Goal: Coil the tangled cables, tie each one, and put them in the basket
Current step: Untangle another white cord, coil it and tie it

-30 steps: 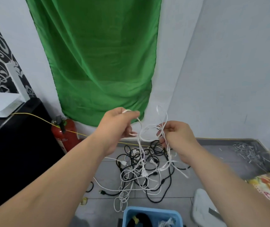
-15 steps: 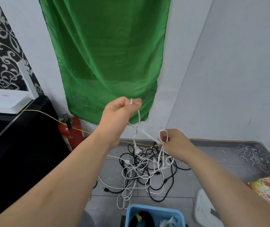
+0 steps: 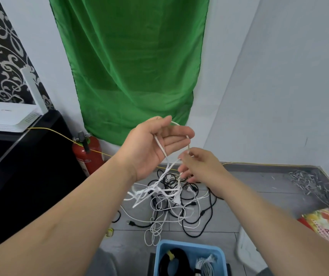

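A white cable [image 3: 160, 146] loops over the fingers of my left hand [image 3: 153, 145], which is raised palm up with the fingers partly spread. Just below and to the right, my right hand [image 3: 198, 166] pinches the same cable, whose strands hang down to a tangle of white and black cables [image 3: 171, 202] on the grey floor. At the bottom edge stands a blue basket [image 3: 160, 253] that holds a coiled black cable [image 3: 174, 259] with a yellow tie and a coiled white cable [image 3: 205, 265].
A green cloth [image 3: 131, 62] hangs on the wall ahead. A red fire extinguisher [image 3: 87, 154] stands beside a black cabinet [image 3: 26, 166] with a white router [image 3: 6, 116] on it. Cable ties [image 3: 307, 180] lie in the far right corner. A white object [image 3: 247, 250] stands right of the basket.
My left hand has turned palm up and opened its fingers, with the cable now looped over them. My right hand has risen closer to it, still pinching the cable.
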`<state>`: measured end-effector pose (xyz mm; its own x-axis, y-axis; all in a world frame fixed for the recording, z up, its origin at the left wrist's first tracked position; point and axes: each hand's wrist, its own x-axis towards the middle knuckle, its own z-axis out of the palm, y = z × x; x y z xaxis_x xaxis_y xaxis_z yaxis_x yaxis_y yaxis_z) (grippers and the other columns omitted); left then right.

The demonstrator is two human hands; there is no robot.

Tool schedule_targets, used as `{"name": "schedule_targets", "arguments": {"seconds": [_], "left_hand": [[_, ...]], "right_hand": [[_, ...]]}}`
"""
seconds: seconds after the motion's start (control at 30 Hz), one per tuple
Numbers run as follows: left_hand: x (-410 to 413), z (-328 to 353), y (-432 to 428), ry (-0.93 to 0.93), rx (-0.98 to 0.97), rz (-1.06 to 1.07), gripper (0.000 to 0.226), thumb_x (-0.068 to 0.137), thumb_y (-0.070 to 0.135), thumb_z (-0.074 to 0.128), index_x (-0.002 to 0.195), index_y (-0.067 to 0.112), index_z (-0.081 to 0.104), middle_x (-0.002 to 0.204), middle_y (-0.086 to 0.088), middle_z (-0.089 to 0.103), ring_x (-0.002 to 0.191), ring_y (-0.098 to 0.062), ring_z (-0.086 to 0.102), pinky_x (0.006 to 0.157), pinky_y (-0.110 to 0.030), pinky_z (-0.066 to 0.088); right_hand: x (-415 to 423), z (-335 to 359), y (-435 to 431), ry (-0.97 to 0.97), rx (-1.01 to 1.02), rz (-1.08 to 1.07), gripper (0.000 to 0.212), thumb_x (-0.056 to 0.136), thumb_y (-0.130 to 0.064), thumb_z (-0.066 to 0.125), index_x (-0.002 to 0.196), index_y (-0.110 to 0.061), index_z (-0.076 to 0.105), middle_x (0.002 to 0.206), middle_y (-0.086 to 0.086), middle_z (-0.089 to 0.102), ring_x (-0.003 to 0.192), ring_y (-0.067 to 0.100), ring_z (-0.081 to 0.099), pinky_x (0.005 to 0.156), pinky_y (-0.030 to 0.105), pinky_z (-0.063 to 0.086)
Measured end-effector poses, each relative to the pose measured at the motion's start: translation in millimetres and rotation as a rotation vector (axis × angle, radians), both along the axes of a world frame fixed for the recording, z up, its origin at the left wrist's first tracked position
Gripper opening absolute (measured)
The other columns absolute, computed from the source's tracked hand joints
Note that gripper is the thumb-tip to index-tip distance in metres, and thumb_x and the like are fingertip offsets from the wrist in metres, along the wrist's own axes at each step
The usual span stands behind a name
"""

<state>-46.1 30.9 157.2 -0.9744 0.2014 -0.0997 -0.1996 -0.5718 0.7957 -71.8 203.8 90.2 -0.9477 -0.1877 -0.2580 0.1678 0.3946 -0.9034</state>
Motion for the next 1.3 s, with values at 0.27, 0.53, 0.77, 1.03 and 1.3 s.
{"name": "schedule_targets", "arguments": {"seconds": [0.27, 0.53, 0.77, 1.03, 1.3], "left_hand": [[4.8, 7.3, -3.2, 0.001, -0.011, 0.204, 0.022, 0.106, 0.016, 0.049, 0.085, 0.011, 0.042, 0.06, -0.009, 0.054, 0.09, -0.046, 0.074, 0.034, -0.023, 0.041], [-2.1, -8.2, -22.4, -0.045, -0.741, 0.421, 0.033, 0.095, 0.028, 0.069, 0.073, 0.009, 0.053, 0.067, -0.016, 0.062, 0.071, -0.033, 0.071, 0.061, -0.034, 0.055], [-1.2, -23.3, -18.4, 0.109, -1.464, 0.171, 0.073, 0.089, 0.039, 0.072, 0.152, 0.016, 0.041, 0.154, -0.003, 0.045, 0.141, -0.023, 0.044, 0.111, -0.026, 0.033], [-3.9, -33.9, 10.3, 0.333, -1.292, 0.063, 0.013, 0.096, 0.036, 0.066, 0.099, 0.024, 0.072, 0.066, 0.01, 0.061, 0.057, -0.005, 0.054, 0.058, -0.026, 0.046], [-5.1, -15.4, 14.7, 0.297, -1.241, 0.194, 0.031, 0.103, 0.023, 0.056, 0.083, 0.006, 0.072, 0.041, 0.014, 0.053, 0.035, -0.009, 0.031, 0.041, -0.022, 0.032]], "right_hand": [[-16.0, -31.1, 24.2, -0.263, 0.167, -0.07, 0.035, 0.105, -0.047, 0.041, 0.104, -0.016, 0.057, 0.098, 0.013, 0.073, 0.076, 0.026, 0.068, 0.062, 0.031, 0.051], [-21.4, -37.5, 29.3, -0.159, 0.087, -0.243, 0.045, 0.107, -0.042, 0.043, 0.093, -0.004, 0.063, 0.072, 0.013, 0.064, 0.055, 0.021, 0.053, 0.049, 0.026, 0.043], [-15.5, -0.9, 23.7, 0.096, 0.0, -0.107, 0.038, 0.088, -0.045, 0.077, 0.077, -0.009, 0.076, 0.052, 0.003, 0.053, 0.047, 0.018, 0.053, 0.053, 0.028, 0.047], [-14.9, 9.0, 15.7, 0.15, -0.138, -0.034, 0.006, 0.087, -0.015, 0.079, 0.081, -0.013, 0.078, 0.068, 0.01, 0.07, 0.059, 0.025, 0.063, 0.071, 0.048, 0.056], [-31.2, -27.7, 39.9, 0.351, 0.262, -0.195, 0.008, 0.099, -0.029, 0.061, 0.091, -0.029, 0.059, 0.084, -0.006, 0.067, 0.073, 0.01, 0.058, 0.062, 0.025, 0.041]]}}
